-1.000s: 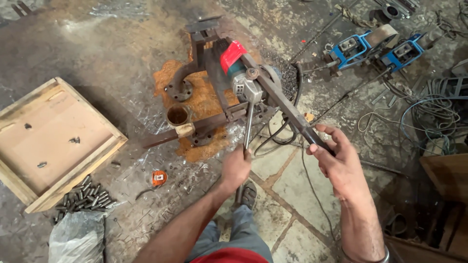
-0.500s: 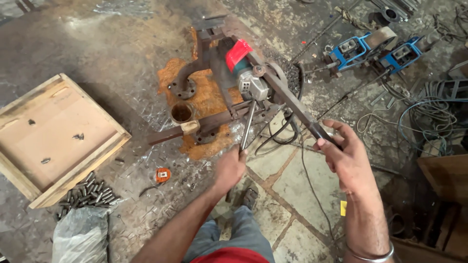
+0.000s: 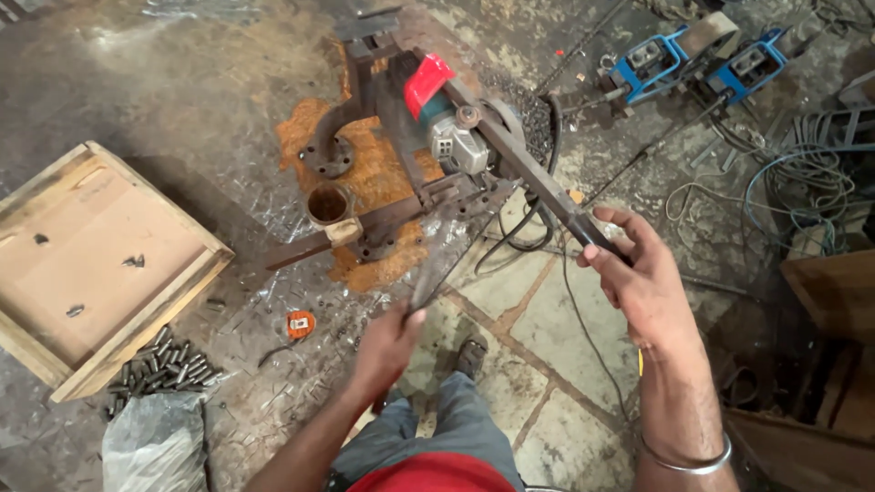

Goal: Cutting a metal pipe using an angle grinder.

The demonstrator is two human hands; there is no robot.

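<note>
Right hand (image 3: 638,282): clamped on saw handle (image 3: 556,205).
Left hand (image 3: 387,346): gripped blurred rod (image 3: 437,269) below the saw.
Risk: rod could slip near the blade (image 3: 510,128).

Clearly a metal workshop: cut-off saw (image 3: 456,137) mounted on a rusty steel frame (image 3: 365,196), metal filings across the stone floor (image 3: 565,328) (gritty everywhere), short cut rods (image 3: 159,364) heaped beside a wooden tray (image 3: 91,264), tangled cables (image 3: 793,182), blue machines (image 3: 693,55).

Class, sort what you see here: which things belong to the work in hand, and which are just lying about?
In use:
left hand holding a thin metal rod
right hand on the lever handle
cut-off saw

Lying about:
wooden tray
cut rod pieces
orange tape measure
blue machines
</note>
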